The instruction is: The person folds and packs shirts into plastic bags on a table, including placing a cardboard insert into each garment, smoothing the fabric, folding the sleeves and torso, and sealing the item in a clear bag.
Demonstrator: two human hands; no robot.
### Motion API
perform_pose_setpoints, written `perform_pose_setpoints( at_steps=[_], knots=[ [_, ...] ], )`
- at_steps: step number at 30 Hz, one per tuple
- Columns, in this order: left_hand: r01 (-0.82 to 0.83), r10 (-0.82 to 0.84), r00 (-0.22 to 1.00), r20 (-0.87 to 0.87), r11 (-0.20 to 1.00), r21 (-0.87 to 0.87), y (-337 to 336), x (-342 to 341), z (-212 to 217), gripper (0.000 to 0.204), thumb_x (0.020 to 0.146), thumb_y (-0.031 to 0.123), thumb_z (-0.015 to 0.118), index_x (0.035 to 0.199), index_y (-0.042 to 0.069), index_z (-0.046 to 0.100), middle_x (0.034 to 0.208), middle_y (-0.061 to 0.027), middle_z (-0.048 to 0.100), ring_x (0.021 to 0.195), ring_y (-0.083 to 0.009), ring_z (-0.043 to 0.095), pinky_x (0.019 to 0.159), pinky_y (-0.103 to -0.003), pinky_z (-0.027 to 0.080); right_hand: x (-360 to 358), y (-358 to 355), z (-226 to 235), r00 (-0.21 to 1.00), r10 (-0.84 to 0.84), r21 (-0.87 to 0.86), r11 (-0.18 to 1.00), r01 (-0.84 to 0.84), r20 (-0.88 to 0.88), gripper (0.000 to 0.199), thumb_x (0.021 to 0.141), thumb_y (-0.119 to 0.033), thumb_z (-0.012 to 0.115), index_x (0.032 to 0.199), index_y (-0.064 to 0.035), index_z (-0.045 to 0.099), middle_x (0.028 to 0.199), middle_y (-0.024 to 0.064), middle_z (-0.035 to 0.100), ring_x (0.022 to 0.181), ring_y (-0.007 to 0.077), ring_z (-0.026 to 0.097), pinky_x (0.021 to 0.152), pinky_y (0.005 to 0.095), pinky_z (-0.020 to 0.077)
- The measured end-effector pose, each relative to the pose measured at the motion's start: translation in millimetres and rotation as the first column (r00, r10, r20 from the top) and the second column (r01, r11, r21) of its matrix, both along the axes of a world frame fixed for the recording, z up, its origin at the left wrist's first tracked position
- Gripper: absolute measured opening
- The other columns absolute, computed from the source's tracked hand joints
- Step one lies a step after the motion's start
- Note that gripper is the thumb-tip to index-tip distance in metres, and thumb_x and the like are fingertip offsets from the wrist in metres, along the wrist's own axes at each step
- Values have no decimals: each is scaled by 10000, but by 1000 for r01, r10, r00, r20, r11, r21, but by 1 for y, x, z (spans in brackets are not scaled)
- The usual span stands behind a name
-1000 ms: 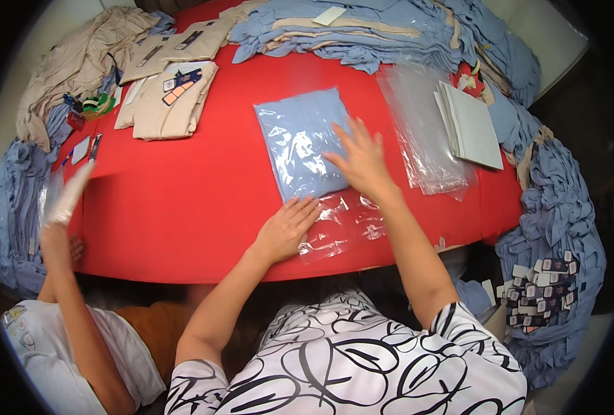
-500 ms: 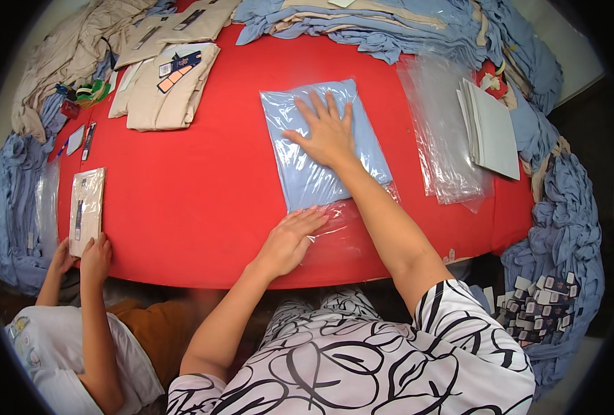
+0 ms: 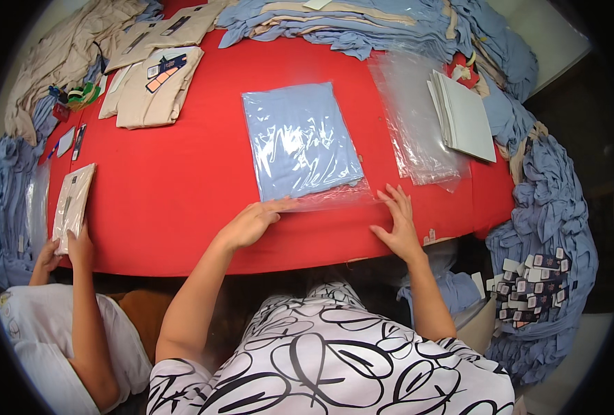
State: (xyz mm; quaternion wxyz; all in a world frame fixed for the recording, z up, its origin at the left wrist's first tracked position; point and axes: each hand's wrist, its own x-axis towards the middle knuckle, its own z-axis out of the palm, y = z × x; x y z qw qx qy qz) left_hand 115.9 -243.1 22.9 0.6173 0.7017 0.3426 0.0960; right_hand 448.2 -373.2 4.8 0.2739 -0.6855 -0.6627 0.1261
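A folded light-blue garment (image 3: 300, 142) lies flat inside a clear plastic bag (image 3: 321, 200) on the red tabletop in front of me. The bag's open-looking flap spreads toward me, past the cloth's near edge. At the flap's near left corner, my left hand (image 3: 250, 223) rests with its fingers stretched out over the plastic. My right hand (image 3: 398, 225) is just beyond the flap's near right corner, its fingers and thumb spread apart. Whether its fingertips touch the plastic I cannot tell.
Clear bags (image 3: 424, 124) and white boards (image 3: 462, 117) lie to the right. Folded beige garments (image 3: 158, 93) with tags sit far left. Blue garments (image 3: 341, 28) heap along the back. At the left, another person's hands (image 3: 78, 245) hold a bagged beige garment (image 3: 74, 204).
My right hand has lifted off the bagged garment and come back toward me, to the flap's right corner. My left hand has shifted slightly left along the flap.
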Motion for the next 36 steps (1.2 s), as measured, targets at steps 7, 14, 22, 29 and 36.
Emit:
perform_pose_setpoints(
  at_steps=[7,14,22,29,36],
  knots=[
    [-57,67,997,39,973,-223,2,-11,12,438,981,190,457,1361,-7,550,1394,-169,552,1316,-251,483,1100,-343,362,-5,88,-2,584,17,-50,994,-98,-811,109,901,-124,682,926,-18,689,986,67,683,932,164,635,805,285,494],
    [-611,613,786,82,790,-51,26,-5,-6,212,974,162,610,1018,-44,597,979,-59,657,842,-120,640,772,-270,549,-23,120,-15,695,-139,-123,990,73,-706,111,943,-129,631,945,-18,640,770,43,629,590,111,617,503,243,482],
    [-554,678,726,-113,675,487,38,10,-25,248,907,166,659,992,-20,519,928,-193,621,742,-341,616,728,-437,525,-32,140,6,937,-265,-290,937,195,-226,235,873,-212,666,895,16,610,778,187,668,766,309,689,683,405,538],
    [-329,613,775,151,188,926,6,17,8,335,870,78,649,1174,-1,532,1224,-192,574,1098,-386,579,882,-464,472,-74,125,29,979,-144,432,900,67,148,392,817,-208,724,1145,-31,602,1100,155,620,993,349,572,836,498,428],
    [30,456,832,-317,534,845,-5,38,-31,574,992,274,467,1510,65,335,1597,-88,280,1480,-247,245,1192,-547,130,-98,112,-5,853,318,108,913,-393,414,578,934,-383,571,1396,-43,500,1476,121,465,1382,251,414,1139,616,213]
  ],
)
